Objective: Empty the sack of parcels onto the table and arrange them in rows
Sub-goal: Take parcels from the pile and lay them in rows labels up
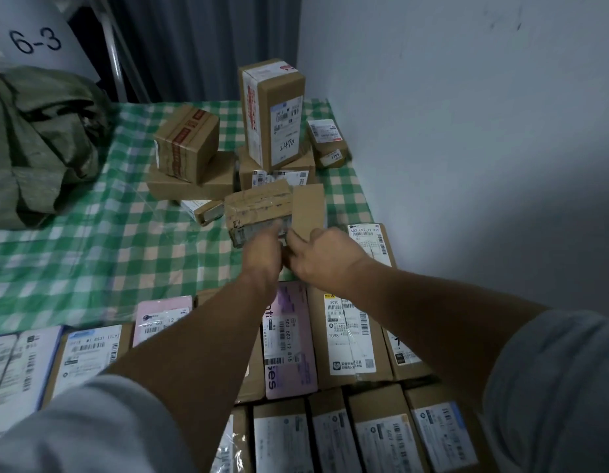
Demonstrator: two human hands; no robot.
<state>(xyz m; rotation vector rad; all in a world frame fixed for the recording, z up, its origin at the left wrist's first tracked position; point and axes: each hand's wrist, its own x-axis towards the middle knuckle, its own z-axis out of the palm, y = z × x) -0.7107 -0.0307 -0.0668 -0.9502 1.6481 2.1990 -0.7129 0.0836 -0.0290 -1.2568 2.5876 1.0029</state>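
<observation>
Both hands, left hand (262, 254) and right hand (321, 257), pinch the near edge of a crumpled, taped brown cardboard parcel (258, 208) mid-table. Loose boxes (272, 114) pile at 12 o'clock, limp green woven sack (40, 141) at 10. Bare green checked tablecloth (91, 240) at 9; labelled parcel rows (347, 336) fill 6.

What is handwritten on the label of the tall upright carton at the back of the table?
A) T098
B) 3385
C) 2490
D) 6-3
C: the tall upright carton bears "2490" in marker low on its white label; "6-3" is on the white sheet behind the green sack.
</observation>
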